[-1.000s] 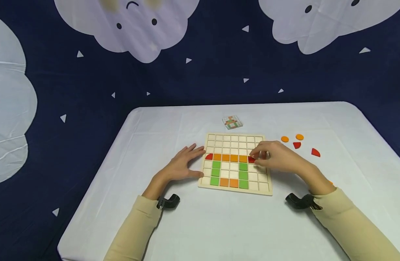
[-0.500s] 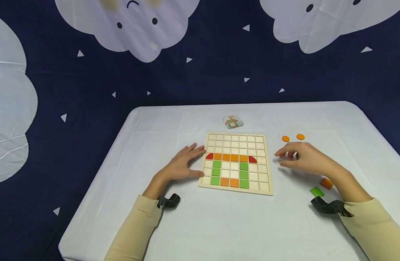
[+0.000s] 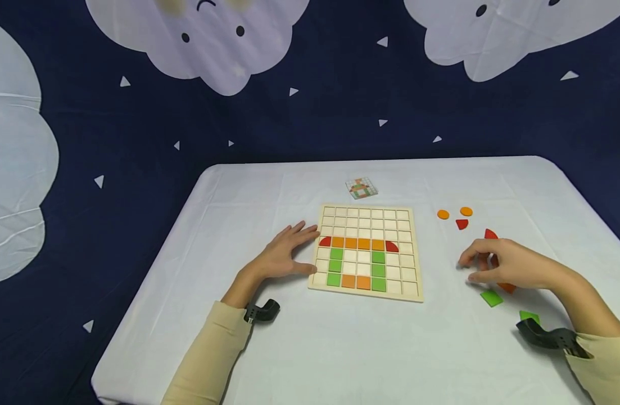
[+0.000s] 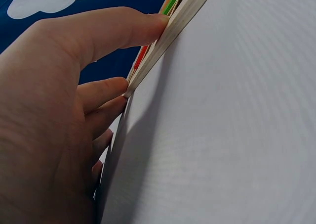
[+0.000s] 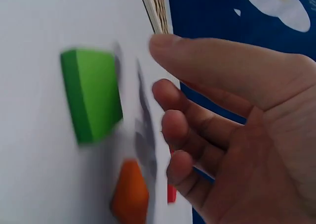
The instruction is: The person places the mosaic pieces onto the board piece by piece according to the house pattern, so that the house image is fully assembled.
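Note:
A wooden grid board (image 3: 350,225) lies mid-table with coloured tiles in it: a row of orange squares with a red quarter-round (image 3: 325,241) at one end and another at the other, green columns below, and two orange squares at the bottom. My left hand (image 3: 281,256) rests against the board's left edge, thumb and fingertips touching it. Right of the board, my right hand (image 3: 512,263) hovers over loose tiles, fingers loosely bent and nothing between them. Beneath it lie a green square (image 3: 491,298) and a partly covered orange tile (image 5: 131,194); a red quarter-round (image 3: 490,233) shows behind it.
A small pattern card (image 3: 362,188) lies beyond the board. Two orange discs (image 3: 443,214) and a red quarter-round (image 3: 461,224) lie at the right. Another green tile (image 3: 529,316) is partly behind the right wrist camera (image 3: 547,336). A dark cloud-print cloth hangs behind the table.
My right hand has let go of the red quarter-round at the row's right end and moved right and nearer, over the loose tiles. The left hand has stayed at the board's edge.

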Tool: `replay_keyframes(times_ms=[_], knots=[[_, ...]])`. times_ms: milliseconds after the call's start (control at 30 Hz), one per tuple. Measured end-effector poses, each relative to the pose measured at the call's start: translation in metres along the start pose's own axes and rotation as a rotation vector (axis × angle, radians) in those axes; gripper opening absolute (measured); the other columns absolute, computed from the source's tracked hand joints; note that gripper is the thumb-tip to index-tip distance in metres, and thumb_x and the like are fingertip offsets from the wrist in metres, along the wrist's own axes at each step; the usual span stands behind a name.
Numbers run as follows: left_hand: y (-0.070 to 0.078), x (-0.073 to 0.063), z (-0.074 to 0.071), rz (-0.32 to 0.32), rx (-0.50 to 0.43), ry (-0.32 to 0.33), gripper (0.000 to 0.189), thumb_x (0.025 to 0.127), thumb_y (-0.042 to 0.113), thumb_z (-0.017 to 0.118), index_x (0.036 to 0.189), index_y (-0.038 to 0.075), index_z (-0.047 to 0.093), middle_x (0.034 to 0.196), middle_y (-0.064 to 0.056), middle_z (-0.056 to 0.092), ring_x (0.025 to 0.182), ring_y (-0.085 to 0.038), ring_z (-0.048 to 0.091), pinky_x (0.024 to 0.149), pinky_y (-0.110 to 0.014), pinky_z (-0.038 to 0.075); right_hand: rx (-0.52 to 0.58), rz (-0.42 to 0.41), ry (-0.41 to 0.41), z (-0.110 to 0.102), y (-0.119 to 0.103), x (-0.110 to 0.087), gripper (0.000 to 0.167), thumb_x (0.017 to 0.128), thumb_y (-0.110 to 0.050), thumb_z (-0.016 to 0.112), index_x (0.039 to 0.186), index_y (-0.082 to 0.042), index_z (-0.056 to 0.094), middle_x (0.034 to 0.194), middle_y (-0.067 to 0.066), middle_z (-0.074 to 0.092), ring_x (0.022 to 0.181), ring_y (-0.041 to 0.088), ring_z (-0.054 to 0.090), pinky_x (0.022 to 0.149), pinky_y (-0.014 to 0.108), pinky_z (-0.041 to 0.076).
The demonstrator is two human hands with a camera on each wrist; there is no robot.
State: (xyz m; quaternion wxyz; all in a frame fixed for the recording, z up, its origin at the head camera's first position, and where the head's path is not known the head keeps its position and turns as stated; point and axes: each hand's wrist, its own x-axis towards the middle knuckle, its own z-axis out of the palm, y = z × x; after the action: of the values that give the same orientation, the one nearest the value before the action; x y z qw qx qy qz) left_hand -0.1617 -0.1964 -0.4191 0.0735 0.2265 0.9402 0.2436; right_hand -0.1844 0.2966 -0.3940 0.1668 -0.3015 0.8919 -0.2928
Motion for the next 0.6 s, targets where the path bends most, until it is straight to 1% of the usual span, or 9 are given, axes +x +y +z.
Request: replay_keyframes(times_ms=[167, 267, 367, 500, 600], knots=[[-0.001, 0.000, 0.000, 0.004, 0.002, 0.000, 0.083, 0.076, 0.050, 0.072, 0.147, 0.020, 0.041, 0.154, 0.012, 0.027, 0.145, -0.014, 0.009, 0.117, -0.032, 0.003, 0.041, -0.009, -0.030, -0.005, 0.008, -0.015, 0.030, 0.078, -0.032, 0.080, 0.103, -0.024, 0.067, 0.079, -0.003, 0.054, 0.072, 0.012, 0.050, 0.056, 0.024, 0.041], [-0.001, 0.000, 0.000, 0.007, -0.002, -0.001, 0.082, 0.077, 0.050, 0.072, 0.147, 0.020, 0.042, 0.154, 0.012, 0.027, 0.145, -0.014, 0.010, 0.117, -0.032, 0.003, 0.048, -0.032, -0.021, -0.005, 0.013, -0.023, 0.030, 0.078, -0.028, 0.081, 0.103, -0.023, 0.066, 0.080, -0.003, 0.055, 0.073, 0.012, 0.050, 0.058, 0.024, 0.041], [-0.001, 0.001, -0.001, 0.011, -0.004, -0.001, 0.082, 0.077, 0.050, 0.072, 0.147, 0.020, 0.042, 0.154, 0.012, 0.028, 0.145, -0.014, 0.009, 0.117, -0.032, 0.003, 0.030, -0.065, -0.010, -0.003, 0.016, -0.029, 0.033, 0.077, -0.026, 0.081, 0.105, -0.024, 0.065, 0.086, -0.005, 0.058, 0.078, 0.011, 0.050, 0.062, 0.023, 0.041], [-0.001, 0.001, -0.001, 0.017, -0.004, 0.002, 0.083, 0.076, 0.051, 0.072, 0.147, 0.019, 0.042, 0.154, 0.011, 0.028, 0.145, -0.014, 0.010, 0.117, -0.033, 0.003, 0.020, -0.091, 0.018, 0.001, 0.019, -0.030, 0.034, 0.076, -0.024, 0.082, 0.105, -0.024, 0.065, 0.088, -0.008, 0.060, 0.078, 0.010, 0.050, 0.063, 0.022, 0.041], [-0.001, 0.001, 0.000, 0.017, 0.000, -0.004, 0.084, 0.076, 0.051, 0.072, 0.147, 0.019, 0.042, 0.154, 0.010, 0.028, 0.145, -0.015, 0.010, 0.117, -0.033, 0.003, 0.021, -0.095, 0.041, 0.005, 0.020, -0.028, 0.033, 0.076, -0.024, 0.082, 0.104, -0.024, 0.065, 0.087, -0.008, 0.060, 0.076, 0.009, 0.050, 0.061, 0.022, 0.041]])
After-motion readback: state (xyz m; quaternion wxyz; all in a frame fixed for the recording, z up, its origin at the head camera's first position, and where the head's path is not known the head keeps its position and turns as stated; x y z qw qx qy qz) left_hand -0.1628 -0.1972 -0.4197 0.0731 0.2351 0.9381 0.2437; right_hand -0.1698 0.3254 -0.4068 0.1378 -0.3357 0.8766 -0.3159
